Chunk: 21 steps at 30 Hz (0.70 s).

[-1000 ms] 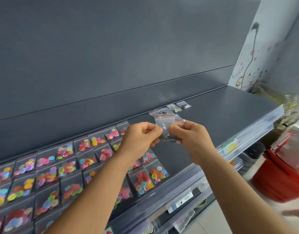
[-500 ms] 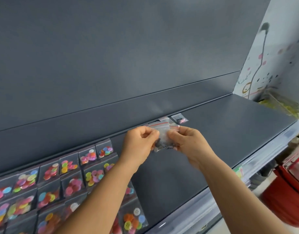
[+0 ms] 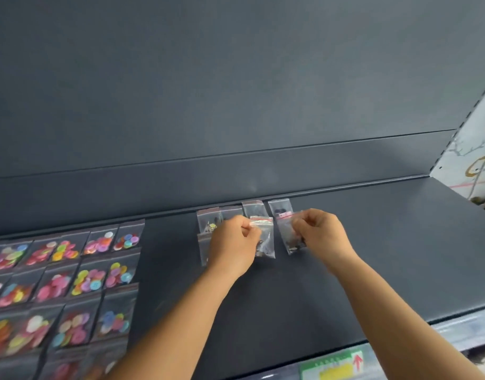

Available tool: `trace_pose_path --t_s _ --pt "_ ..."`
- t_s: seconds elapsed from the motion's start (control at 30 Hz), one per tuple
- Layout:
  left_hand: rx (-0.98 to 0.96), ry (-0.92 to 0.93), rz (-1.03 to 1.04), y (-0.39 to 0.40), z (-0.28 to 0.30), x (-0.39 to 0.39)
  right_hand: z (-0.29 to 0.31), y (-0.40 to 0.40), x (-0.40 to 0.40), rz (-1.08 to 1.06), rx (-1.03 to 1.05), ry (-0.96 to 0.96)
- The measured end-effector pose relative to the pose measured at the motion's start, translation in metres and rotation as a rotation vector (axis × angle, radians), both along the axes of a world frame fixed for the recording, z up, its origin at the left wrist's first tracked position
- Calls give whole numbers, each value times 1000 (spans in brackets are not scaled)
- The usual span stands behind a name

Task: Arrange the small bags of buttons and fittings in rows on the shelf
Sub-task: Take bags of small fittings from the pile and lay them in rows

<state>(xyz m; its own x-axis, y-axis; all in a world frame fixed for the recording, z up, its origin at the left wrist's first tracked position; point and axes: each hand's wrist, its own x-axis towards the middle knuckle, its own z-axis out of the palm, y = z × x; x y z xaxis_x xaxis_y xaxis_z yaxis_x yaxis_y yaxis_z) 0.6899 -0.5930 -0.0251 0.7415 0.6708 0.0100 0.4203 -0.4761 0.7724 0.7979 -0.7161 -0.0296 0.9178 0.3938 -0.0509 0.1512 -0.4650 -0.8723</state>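
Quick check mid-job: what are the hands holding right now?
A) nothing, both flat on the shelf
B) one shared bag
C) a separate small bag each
C: the left hand pinches one small bag and the right hand pinches another bag, apart above the shelf.

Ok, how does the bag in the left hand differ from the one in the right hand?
The left hand pinches its bag at the top corner, and that bag hangs nearly straight; the right hand holds its bag tilted, bottom swung right. The left bag's red seal strip shows in full; the right bag's is partly behind fingers. Both are small clear zip bags with dark fittings, above the grey shelf.
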Motion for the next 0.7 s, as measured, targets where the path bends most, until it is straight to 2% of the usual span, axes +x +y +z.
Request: trace_pose_path --t_s 0.17,0.3,0.37,0.47,0.57,0.7 --pt "148 139 18 -12 -3 20 -8 2 12 52 -125 -70" --pt "318 249 -19 -17 -2 24 -14 -3 14 98 -310 -226" --pt "427 243 -47 -19 -2 18 -12 -8 12 123 -317 -311" --pt "559 198 -209 -20 -6 8 -9 -12 8 256 -329 -413" --pt "577 238 -341 -21 -15 5 -14 -12 4 377 -360 -446" --pt "573 279 -358 -22 -26 6 -25 -11 4 394 -392 -521"
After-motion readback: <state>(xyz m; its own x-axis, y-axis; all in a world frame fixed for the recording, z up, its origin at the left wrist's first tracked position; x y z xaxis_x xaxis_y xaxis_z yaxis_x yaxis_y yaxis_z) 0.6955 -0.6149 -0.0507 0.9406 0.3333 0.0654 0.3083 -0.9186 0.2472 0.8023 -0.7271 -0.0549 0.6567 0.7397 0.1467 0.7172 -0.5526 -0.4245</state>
